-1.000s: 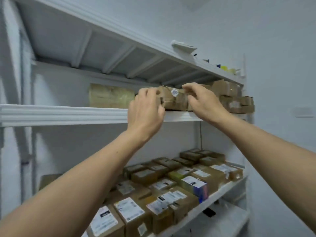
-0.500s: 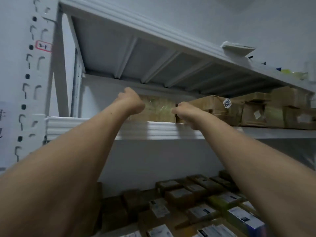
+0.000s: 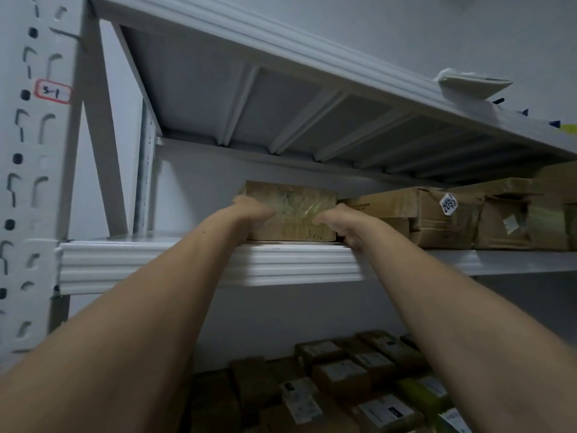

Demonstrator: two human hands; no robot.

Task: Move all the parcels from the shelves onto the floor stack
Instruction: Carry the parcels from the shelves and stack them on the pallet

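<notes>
Reaching up to the flat brown tape-wrapped cardboard parcel (image 3: 293, 214), which sits at the front lip of the white metal shelf (image 3: 187, 264), just beside the stacked brown cartons (image 3: 437, 220). Gripping it at both ends, left hand (image 3: 253, 210) curled over the left edge, right hand (image 3: 340, 228) hooked into the gap at the right corner, probably to slide it out level without dragging neighbours. Fingertips mostly hidden. Floor stack out of view.
</notes>
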